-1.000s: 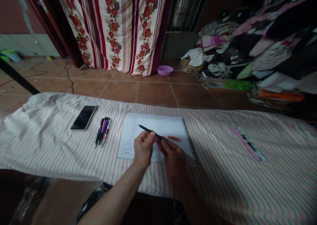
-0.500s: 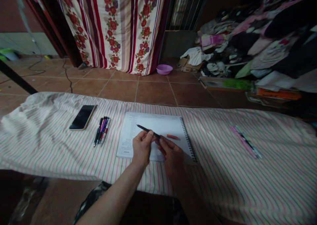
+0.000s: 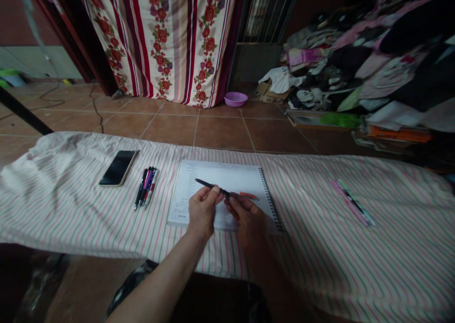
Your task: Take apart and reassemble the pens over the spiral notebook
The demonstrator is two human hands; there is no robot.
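A dark pen (image 3: 209, 186) is held over a spiral notebook (image 3: 234, 176) that lies open on the striped cloth. My left hand (image 3: 201, 211) pinches the pen near its middle. My right hand (image 3: 247, 216) is closed on the pen's near end, fingers curled round it. A small orange piece, perhaps a pen cap (image 3: 248, 195), lies on the page just beyond my right hand. The pen's tip points up and to the left.
A black phone (image 3: 118, 167) and a bundle of several pens (image 3: 146, 193) lie left of the notebook. More pens (image 3: 351, 201) rest at the right on the striped cloth (image 3: 71, 204). Beyond are a tiled floor, a floral curtain (image 3: 177, 38), a purple bowl (image 3: 236, 99) and heaped clothes (image 3: 373, 62).
Both hands and the pen have stayed almost where they were over the notebook; the view shifted slightly.
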